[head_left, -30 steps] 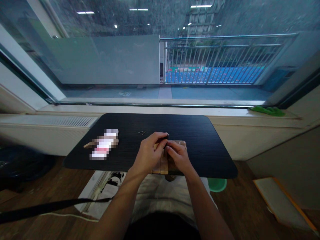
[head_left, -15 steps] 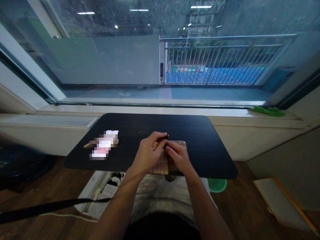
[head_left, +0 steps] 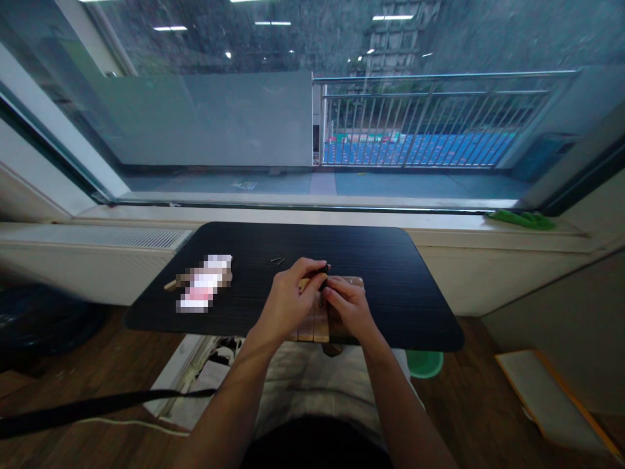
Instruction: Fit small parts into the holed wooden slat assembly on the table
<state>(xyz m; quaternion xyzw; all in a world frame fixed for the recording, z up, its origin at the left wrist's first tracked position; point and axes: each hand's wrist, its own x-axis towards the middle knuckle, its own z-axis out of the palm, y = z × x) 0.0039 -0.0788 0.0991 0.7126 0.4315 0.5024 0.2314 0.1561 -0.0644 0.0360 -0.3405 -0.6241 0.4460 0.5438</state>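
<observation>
My left hand [head_left: 286, 303] and my right hand [head_left: 349, 306] meet over a small wooden piece [head_left: 315, 326] made of slats, lying near the front edge of the black table [head_left: 390, 260]. Both hands are closed, fingertips pinched together on a small dark object [head_left: 322, 270] held between them above the wood. What that object is I cannot make out. Two small nails or pins [head_left: 277, 260] lie on the table just beyond my left hand.
A blurred white and pink packet [head_left: 202, 290] with a wooden stick under it lies at the table's left. A large window and sill run behind the table. A green tub [head_left: 424, 360] sits on the floor under the right side, and a flat board [head_left: 547, 397] lies at far right.
Nothing has visibly changed beyond a slight shift of the camera; both hands stay pinched together over the wooden piece.
</observation>
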